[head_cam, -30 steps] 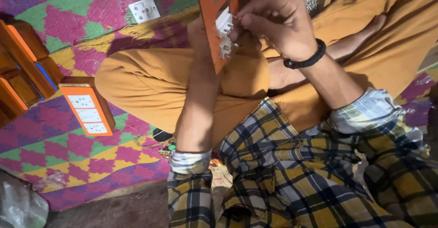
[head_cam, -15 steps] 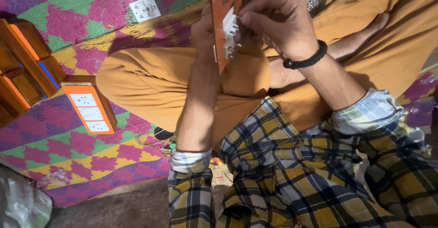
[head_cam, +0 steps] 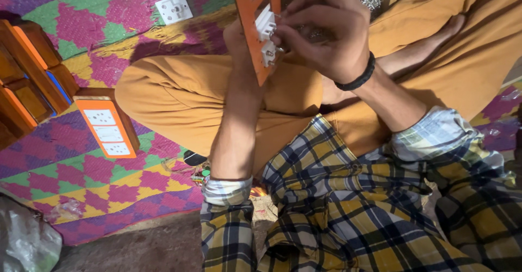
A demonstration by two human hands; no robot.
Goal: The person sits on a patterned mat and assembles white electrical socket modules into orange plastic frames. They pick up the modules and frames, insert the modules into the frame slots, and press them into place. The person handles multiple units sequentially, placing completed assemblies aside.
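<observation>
While the left hand point(head_cam: 237, 35) gripped the orange cut-out panel point(head_cam: 251, 16) at upper centre and the right hand point(head_cam: 326, 32) pinched closed on its small white plastic switch module point(head_cam: 266, 24), a slip could have dropped the module.

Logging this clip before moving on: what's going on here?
A person sits cross-legged on a patterned mat. The left hand holds an orange panel upright, while the right hand works its fingertips at white socket modules set in it. A finished orange board with three white sockets lies on the mat, and a loose white socket lies farther off.
</observation>
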